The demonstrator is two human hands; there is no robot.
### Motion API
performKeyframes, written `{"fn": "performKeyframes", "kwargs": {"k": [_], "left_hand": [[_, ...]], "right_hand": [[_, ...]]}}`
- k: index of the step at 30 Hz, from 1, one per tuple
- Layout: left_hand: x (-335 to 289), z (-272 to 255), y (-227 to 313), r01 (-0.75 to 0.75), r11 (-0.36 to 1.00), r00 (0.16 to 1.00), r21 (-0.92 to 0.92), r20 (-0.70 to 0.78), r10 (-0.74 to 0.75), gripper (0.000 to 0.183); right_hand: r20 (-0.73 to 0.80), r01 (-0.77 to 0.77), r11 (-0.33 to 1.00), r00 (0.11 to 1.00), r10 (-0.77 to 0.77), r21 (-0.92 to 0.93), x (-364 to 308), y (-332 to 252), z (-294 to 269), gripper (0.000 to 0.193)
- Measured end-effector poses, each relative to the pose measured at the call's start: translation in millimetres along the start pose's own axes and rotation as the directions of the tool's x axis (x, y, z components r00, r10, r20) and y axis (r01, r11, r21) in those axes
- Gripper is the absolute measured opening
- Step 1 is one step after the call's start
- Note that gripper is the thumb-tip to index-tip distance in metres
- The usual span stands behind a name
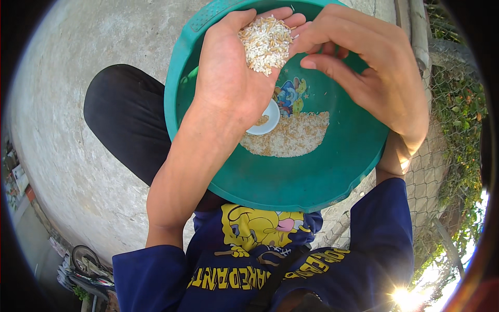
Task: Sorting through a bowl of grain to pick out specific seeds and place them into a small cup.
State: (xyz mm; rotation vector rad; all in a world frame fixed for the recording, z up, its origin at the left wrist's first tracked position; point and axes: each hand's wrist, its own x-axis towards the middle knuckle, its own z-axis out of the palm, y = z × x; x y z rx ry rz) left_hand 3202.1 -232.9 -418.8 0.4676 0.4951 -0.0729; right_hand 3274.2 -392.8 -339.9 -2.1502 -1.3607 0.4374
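Note:
My left hand (223,78) is turned palm up and cupped around a small heap of rice grains (266,44), white ones mixed with brown husked ones. Close against its fingertips, on the right side of the heap, is my right hand (371,67). Its fingers are bent, and the thumb stands apart from them with nothing visible between. Both hands are over a wide green plastic basin (306,182). More rice (296,138) lies spread on the basin's floor. A small white dish (271,124) holding a few brownish grains sits at that rice's edge, partly hidden by my left wrist.
My bent knee (125,109) in dark trousers is left of the basin. Grey concrete ground (62,130) spreads beyond it. A wire mesh fence (423,192) with plants runs along the right, and a parked motorbike (88,265) shows at the lower left.

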Motion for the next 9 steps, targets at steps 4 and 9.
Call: {"fn": "performKeyframes", "kwargs": {"k": [4, 9], "left_hand": [[0.2, -1.0, -2.3, -0.004, 1.000, 0.999, 0.012, -0.047, 0.004, 0.031], [6.5, -11.6, -3.4, 0.008, 1.000, 0.999, -0.015, 0.053, -0.007, 0.031]], "right_hand": [[-0.185, 0.058, 0.998, 0.981, -0.054, 0.017, 10.8, 15.9, 40.9, 0.027], [-0.135, 0.046, 0.998, 0.990, -0.050, -0.034, 16.6, 18.5, 41.0, 0.030]]}}
